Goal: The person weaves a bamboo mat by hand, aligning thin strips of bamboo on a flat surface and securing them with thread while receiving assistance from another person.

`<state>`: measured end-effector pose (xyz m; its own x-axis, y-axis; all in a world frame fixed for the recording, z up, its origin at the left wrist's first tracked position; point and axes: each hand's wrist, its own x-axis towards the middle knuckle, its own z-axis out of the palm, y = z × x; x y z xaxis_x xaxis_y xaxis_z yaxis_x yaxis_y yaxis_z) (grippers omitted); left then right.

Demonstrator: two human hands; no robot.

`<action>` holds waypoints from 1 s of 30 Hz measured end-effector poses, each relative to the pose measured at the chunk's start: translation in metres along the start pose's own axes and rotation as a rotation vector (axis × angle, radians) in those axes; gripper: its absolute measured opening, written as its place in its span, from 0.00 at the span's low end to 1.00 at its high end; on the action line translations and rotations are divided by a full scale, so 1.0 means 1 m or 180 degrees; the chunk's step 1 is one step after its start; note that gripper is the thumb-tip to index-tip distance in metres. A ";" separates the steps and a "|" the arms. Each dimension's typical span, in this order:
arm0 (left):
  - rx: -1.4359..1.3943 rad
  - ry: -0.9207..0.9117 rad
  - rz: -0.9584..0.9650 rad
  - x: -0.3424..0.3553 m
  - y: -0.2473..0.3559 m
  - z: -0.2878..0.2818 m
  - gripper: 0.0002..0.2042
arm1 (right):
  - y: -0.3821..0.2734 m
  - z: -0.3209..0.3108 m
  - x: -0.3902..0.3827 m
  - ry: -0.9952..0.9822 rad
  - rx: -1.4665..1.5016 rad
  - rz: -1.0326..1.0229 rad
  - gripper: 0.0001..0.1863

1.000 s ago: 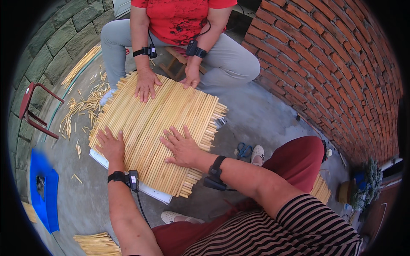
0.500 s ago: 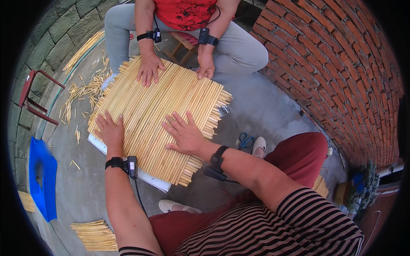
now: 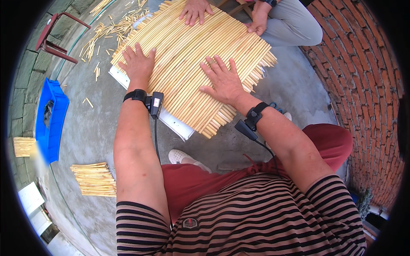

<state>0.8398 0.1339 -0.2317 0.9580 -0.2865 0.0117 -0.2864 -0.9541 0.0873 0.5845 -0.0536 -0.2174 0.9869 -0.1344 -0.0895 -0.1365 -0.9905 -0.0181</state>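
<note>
My left hand (image 3: 138,65) lies spread and open on the left part of a layer of pale yellow sticks (image 3: 179,55), laid side by side with uneven ends. My right hand (image 3: 222,80) also rests flat on it, fingers apart, nearer the right edge. A white board (image 3: 174,124) shows beneath the sticks' lower left edge. Both my wrists carry black strapped devices with cables. Across from me, a co-worker's hand (image 3: 195,12) rests on the far part of the sticks, and their other hand (image 3: 258,20) holds the far right edge.
A blue bin (image 3: 54,119) and small stick bundles (image 3: 94,179) are on the concrete floor at left, with loose short pieces (image 3: 98,38) scattered farther back. A maroon metal stool (image 3: 55,51) stands by the stone wall. A brick wall (image 3: 363,85) curves along the right.
The camera has tilted down, so the sticks and both pairs of hands sit higher in the picture and more of my lap shows. My hands remain spread on the sticks.
</note>
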 end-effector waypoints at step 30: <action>0.0400 0.0208 0.0025 0.001 -0.001 0.005 0.38 | 0.005 0.004 -0.003 0.0143 0.0560 -0.0135 0.48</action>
<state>0.8405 0.1339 -0.2369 0.9534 -0.2916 0.0770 -0.2894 -0.9564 -0.0384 0.5810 -0.0579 -0.2211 0.9944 -0.0977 -0.0405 -0.1037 -0.9753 -0.1951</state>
